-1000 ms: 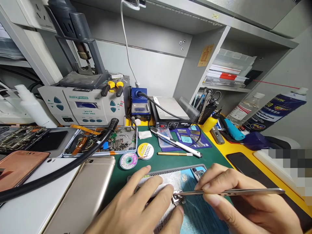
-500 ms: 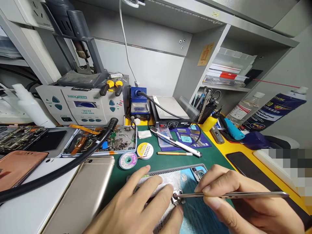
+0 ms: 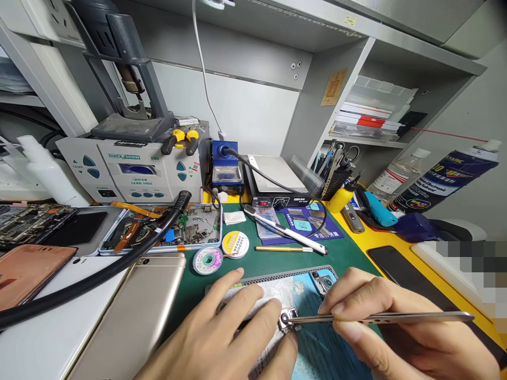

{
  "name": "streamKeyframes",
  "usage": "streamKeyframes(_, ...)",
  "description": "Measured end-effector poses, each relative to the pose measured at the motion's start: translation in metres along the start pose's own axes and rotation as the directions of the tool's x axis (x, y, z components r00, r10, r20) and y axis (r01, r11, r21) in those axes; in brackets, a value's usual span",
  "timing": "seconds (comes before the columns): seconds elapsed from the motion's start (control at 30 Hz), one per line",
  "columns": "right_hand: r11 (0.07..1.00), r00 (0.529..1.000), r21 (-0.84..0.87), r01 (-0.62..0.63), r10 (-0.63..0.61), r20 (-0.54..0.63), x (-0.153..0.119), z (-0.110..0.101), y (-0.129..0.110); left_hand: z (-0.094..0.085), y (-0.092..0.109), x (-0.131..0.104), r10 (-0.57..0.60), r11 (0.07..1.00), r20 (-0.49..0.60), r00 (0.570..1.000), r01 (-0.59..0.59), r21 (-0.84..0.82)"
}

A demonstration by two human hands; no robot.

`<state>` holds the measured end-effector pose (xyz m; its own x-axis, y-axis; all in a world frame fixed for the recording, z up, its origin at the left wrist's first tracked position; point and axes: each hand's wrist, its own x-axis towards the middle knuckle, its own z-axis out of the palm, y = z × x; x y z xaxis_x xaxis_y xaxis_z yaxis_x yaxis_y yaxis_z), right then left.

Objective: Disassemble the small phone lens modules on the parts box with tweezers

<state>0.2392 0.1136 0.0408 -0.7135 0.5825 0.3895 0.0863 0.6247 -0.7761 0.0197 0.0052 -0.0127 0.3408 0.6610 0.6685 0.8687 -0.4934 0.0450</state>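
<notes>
On a grey and blue patterned pad (image 3: pixel 317 343) lies a small metal-framed camera module (image 3: pixel 283 326) with a round lens. My left hand (image 3: pixel 229 332) rests over the pad, its index finger and thumb at two sides of the module, the other fingers spread. In my right hand (image 3: pixel 390 298) a pair of metal tweezers (image 3: pixel 420 317) is pinched between thumb and fingers. Their tips touch the module close to the lens. A camera-like part (image 3: pixel 325 282) sits at the pad's upper right corner. The module's lower side is partly hidden by my left thumb.
Phones (image 3: pixel 138 311) and a black hose (image 3: pixel 130 258) lie on the left. Beyond the pad are a solder wick spool (image 3: pixel 208 261), a gold rod (image 3: pixel 283 249) and a white brush (image 3: pixel 285 229). A rework station (image 3: pixel 138 169) stands behind; a black phone (image 3: pixel 390 266) lies right.
The tweezers and my right hand have shifted very slightly right and down, with the tips still at the module. My left hand stays in place.
</notes>
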Motion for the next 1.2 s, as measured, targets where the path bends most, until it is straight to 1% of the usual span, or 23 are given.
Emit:
streamKeyframes(0.07,1.0,1.0,-0.007,-0.018,0.019,0.008,0.0,-0.001,0.0,0.0,0.0,0.0,0.007,1.0,0.001,1.0,-0.007,-0.004)
streamKeyframes(0.13,0.998,0.998,-0.014,-0.057,0.056,-0.013,0.0,-0.003,0.001,0.0,-0.001,0.0,0.009,1.0,0.001,1.0,-0.009,-0.018)
streamKeyframes(0.2,0.992,0.991,-0.006,-0.128,0.128,-0.04,0.001,-0.005,0.002,-0.001,-0.001,0.0,0.02,0.999,0.006,1.0,-0.02,-0.025)
streamKeyframes(0.23,0.982,0.981,0.011,-0.187,0.188,-0.04,0.002,-0.006,0.003,-0.001,-0.001,0.0,0.025,0.999,0.012,1.0,-0.025,-0.022)
streamKeyframes(0.27,0.964,0.964,0.042,-0.262,0.263,-0.025,0.003,-0.007,0.003,-0.001,-0.001,0.0,0.029,0.999,0.016,0.999,-0.028,-0.016)
streamKeyframes(0.33,0.901,0.909,0.123,-0.416,0.415,0.039,0.005,-0.009,0.005,-0.001,-0.002,0.0,0.039,0.999,0.008,0.999,-0.039,-0.007)
streamKeyframes(0.4,0.837,0.862,0.206,-0.507,0.498,0.098,0.008,-0.011,0.006,-0.001,-0.002,-0.001,0.042,0.999,-0.015,0.999,-0.042,-0.001)
streamKeyframes(0.47,0.811,0.852,0.264,-0.522,0.507,0.13,0.012,-0.013,0.006,-0.002,-0.002,-0.001,0.053,0.999,-0.008,0.999,-0.053,0.003)
streamKeyframes(0.57,0.787,0.851,0.329,-0.522,0.506,0.141,0.017,-0.013,0.004,-0.007,-0.005,-0.001,0.059,0.998,0.055,0.997,-0.059,0.008)
streamKeyframes(0.63,0.769,0.849,0.366,-0.524,0.507,0.151,0.019,-0.013,0.003,-0.014,-0.006,0.002,0.042,0.999,0.092,0.995,-0.039,-0.029)
streamKeyframes(0.7,0.76,0.851,0.388,-0.521,0.5,0.163,0.02,-0.012,0.002,-0.021,-0.005,0.008,-0.025,0.994,0.085,0.996,0.034,-0.103)
streamKeyframes(0.73,0.761,0.855,0.396,-0.514,0.49,0.169,0.02,-0.011,0.002,-0.024,-0.004,0.011,-0.082,0.986,0.066,0.994,0.09,-0.138)
streamKeyframes(0.8,0.758,0.863,0.415,-0.503,0.471,0.185,0.019,-0.009,0.001,-0.028,0.001,0.017,-0.201,0.964,-0.002,0.98,0.197,-0.177)
streamKeyframes(0.87,0.745,0.864,0.442,-0.5,0.458,0.207,0.017,-0.006,0.0,-0.029,0.007,0.021,-0.272,0.95,-0.065,0.96,0.258,-0.174)
streamKeyframes(0.97,0.731,0.869,0.473,-0.492,0.444,0.219,0.015,-0.001,-0.002,-0.027,0.013,0.023,-0.265,0.957,-0.121,0.957,0.245,-0.158)
streamKeyframes(1.1,0.74,0.878,0.474,-0.477,0.433,0.207,0.015,0.002,-0.004,-0.024,0.016,0.023,-0.237,0.968,-0.173,0.956,0.216,-0.131)
streamKeyframes(1.2,0.746,0.88,0.47,-0.472,0.432,0.197,0.016,0.004,-0.003,-0.024,0.016,0.022,-0.191,0.979,-0.182,0.964,0.175,-0.1)
